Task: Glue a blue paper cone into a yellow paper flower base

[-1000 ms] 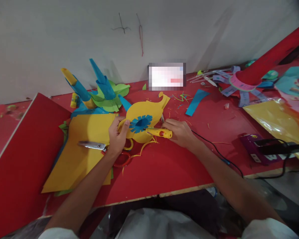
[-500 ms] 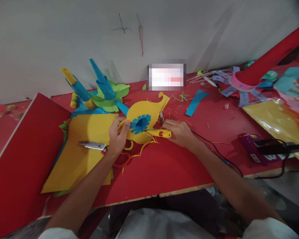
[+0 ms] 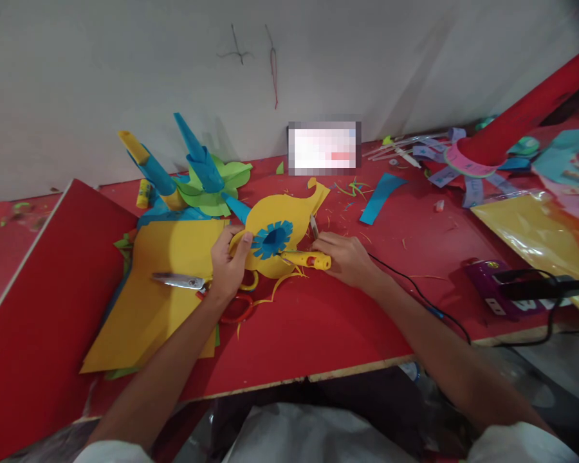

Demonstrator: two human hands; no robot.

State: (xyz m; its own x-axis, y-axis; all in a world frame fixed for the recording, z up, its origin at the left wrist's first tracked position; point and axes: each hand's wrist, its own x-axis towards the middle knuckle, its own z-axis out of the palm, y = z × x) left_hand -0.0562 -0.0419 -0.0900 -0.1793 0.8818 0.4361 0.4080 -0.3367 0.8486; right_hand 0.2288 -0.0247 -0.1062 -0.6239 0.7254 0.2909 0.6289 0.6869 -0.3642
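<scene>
My left hand [image 3: 230, 260] pinches a yellow paper petal shape [image 3: 282, 209] by its left side, thumb on top. At its middle sits a blue paper tube [image 3: 273, 239] whose fringed end is spread flat against the yellow. My right hand [image 3: 345, 257] is closed around a yellow glue gun [image 3: 305, 259], its nozzle touching or very near the lower edge of the blue fringe. A pale stick [image 3: 314, 226] pokes out above my right fingers. Scissors [image 3: 178, 281] with red and yellow handles lie partly under my left wrist.
Yellow sheets [image 3: 139, 308] are stacked at left beside a red board [image 3: 38, 308]. Behind stand a blue cone with green petals [image 3: 205, 170] and a glue stick [image 3: 143, 193]. A blue strip [image 3: 381, 198], a black cable [image 3: 415, 283] and a purple power box [image 3: 487, 289] lie right.
Almost nothing differs. The glue gun and my right hand have shifted very slightly to the left; the paper pieces and my left hand stay in place.
</scene>
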